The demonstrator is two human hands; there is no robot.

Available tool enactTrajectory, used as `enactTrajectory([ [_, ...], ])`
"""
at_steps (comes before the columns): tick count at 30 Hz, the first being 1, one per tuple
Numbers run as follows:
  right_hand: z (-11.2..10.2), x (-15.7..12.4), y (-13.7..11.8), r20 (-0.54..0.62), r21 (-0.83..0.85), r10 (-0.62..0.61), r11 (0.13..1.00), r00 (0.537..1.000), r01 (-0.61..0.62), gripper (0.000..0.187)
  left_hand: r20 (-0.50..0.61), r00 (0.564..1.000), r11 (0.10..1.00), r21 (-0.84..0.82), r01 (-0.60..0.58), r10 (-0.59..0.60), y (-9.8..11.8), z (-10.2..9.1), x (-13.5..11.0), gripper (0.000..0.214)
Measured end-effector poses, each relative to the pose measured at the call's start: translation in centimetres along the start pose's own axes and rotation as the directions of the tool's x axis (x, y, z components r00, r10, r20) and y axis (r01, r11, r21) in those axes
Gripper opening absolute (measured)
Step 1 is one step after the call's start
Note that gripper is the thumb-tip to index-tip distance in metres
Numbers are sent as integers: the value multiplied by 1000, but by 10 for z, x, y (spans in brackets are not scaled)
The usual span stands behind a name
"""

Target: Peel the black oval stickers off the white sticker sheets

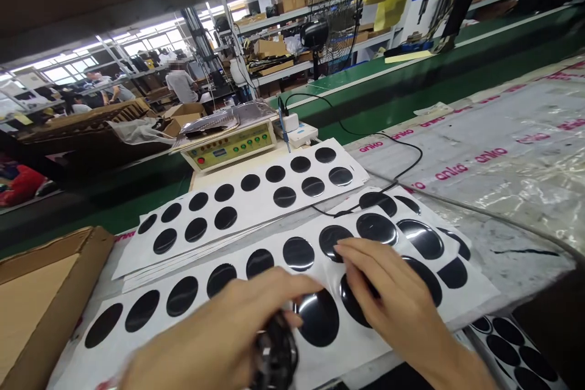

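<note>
A white sheet of round black stickers (298, 253) lies in front of me, its discs glossy and set in rows. My left hand (233, 323) is closed around a dark, shiny rounded object (275, 353), blurred and partly covered by the fingers, so its kind is unclear. The left index finger reaches over the sheet near a large black disc (319, 320). Over the sheet's right part is my right hand (395, 295), fingers pressed together, their tips at the edge of one disc (333, 236). Whatever is between those fingertips is hidden.
Behind lies a stack of similar sheets (249, 210). Beyond it stands a control box (233, 147) with buttons, beside a power strip (304, 134). A black cable (418, 155) crosses the plastic-covered table. At left is a cardboard box (75, 283); more discs (503, 347) show lower right. People work far back.
</note>
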State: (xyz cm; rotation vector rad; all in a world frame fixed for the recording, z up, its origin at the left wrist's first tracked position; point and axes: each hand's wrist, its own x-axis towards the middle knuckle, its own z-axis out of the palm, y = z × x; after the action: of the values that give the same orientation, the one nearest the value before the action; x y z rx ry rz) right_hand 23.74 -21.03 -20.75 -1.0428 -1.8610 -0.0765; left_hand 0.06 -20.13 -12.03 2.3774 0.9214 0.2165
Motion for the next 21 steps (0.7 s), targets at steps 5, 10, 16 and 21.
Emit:
enactTrajectory([
  [5, -26, -9, 5, 26, -58, 82, 995, 996, -80, 22, 240, 971, 923, 375, -86, -8, -2, 31, 39, 80],
  [10, -27, -33, 21, 224, -174, 118, 981, 968, -79, 22, 260, 965, 966, 245, -82, 16, -10, 24, 50, 54],
  [16, -25, -31, 19, 214, -196, 119, 978, 970, -77, 24, 181, 983, 974, 212, -75, 37, -18, 31, 44, 61],
  [21, -25, -27, 17, 194, -206, 116, 976, 974, -76, 23, 145, 970, 914, 330, -236, 198, -21, 40, 36, 77],
])
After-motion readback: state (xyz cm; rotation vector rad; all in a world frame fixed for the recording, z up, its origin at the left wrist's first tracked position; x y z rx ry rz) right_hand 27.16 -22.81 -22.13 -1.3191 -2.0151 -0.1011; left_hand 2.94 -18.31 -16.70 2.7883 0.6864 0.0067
